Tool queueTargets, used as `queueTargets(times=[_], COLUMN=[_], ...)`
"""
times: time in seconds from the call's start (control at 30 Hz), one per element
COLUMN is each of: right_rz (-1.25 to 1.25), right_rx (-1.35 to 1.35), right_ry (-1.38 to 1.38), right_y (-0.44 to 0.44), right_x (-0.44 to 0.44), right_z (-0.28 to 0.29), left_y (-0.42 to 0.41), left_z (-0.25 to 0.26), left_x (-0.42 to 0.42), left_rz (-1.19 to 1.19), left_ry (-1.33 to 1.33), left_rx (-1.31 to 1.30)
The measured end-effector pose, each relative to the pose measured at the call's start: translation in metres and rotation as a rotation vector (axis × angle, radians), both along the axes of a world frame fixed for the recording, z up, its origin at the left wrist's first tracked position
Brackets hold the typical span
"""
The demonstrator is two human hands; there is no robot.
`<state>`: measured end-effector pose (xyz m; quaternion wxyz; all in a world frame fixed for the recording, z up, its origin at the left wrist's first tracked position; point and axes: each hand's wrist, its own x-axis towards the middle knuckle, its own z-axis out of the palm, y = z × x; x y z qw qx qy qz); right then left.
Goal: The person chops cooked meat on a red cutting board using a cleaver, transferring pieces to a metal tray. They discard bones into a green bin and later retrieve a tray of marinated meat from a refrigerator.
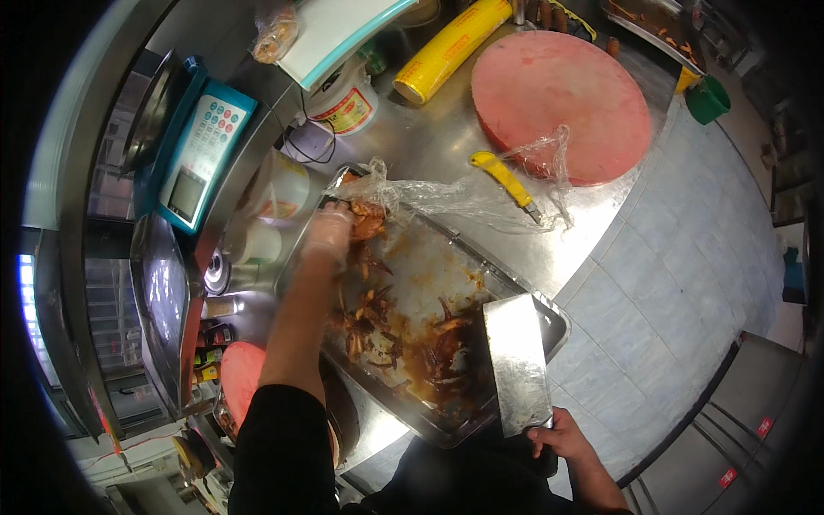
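Observation:
A large metal tray (425, 257) lies before me, smeared with brown sauce. Dark strips of cooked food (373, 315) are scattered over its near half. My left hand (329, 228), in what looks like a clear plastic glove, reaches to the tray's far left corner. Its fingers are blurred against reddish-brown cooked meat (368, 219), so a grip cannot be made out. In my right hand (557, 436) is the handle of a cleaver (518, 364), its broad blade raised over the tray's right end. Crumpled cling film (425, 193) trails from the meat across the steel worktop.
A yellow-handled knife (502, 177) lies near a round pink chopping board (560, 103). Behind are a yellow roll of cling film (450, 48) and a white labelled bucket (344, 100). A digital scale (206, 154) stands at left. Tiled floor (676, 277) borders the worktop's right edge.

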<state>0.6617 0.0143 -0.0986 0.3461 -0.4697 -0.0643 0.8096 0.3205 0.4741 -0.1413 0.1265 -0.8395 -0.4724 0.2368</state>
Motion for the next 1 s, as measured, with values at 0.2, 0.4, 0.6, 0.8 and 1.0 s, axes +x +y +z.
queueTargets(times=[0.2,0.4,0.6,0.8,1.0], right_rz=[0.07,0.067,0.15,0.368,0.58], right_rx=[0.035,0.102,0.2,0.356,0.724], right_ry=[-0.039,-0.085,-0.157,-0.316,-0.71], right_y=[-0.004,0.017,0.038,0.062,0.067], right_x=[-0.01,-0.032,-0.052,-0.077,-0.1], right_z=[0.005,0.021,0.038,0.06,0.067], left_y=[-0.007,-0.071,-0.181,-0.244,-0.266], left_z=[0.029,0.011,0.068,0.093,0.098], left_x=[-0.037,-0.11,-0.079,-0.066,-0.063], left_rz=[0.179,0.864,0.874,1.092,0.936], left_ry=[-0.771,-1.811,-2.3,-2.45,-2.407], left_rx=[-0.235,-0.622,-0.896,-0.9,-0.999])
